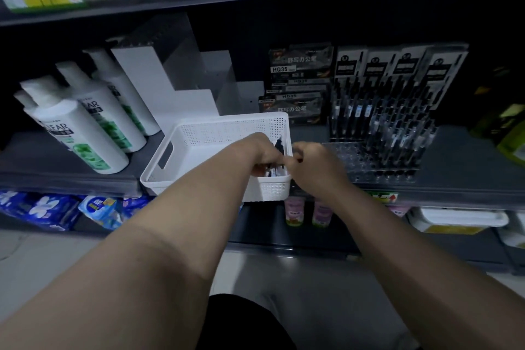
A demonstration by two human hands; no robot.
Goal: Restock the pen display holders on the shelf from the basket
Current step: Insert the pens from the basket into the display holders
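Note:
A white perforated basket [199, 139] sits on the dark shelf, its front overhanging the edge. My left hand [262, 152] reaches into its right end and grips a bunch of black pens [279, 146]; more pens lie under the hand. My right hand [314, 163] is just right of the basket's rim, fingers curled, pinching the tip of a pen next to the left hand. To the right stands a clear tiered pen display holder [377, 133], its back rows full of black pens and its front left rows [345, 155] bare.
White shampoo bottles [79, 128] lean at the left. A white stepped stand [170, 85] rises behind the basket, and dark pen boxes [298, 85] are stacked beside it. Below are tissue packs [42, 209], pink cans [295, 212] and white tubs [457, 220].

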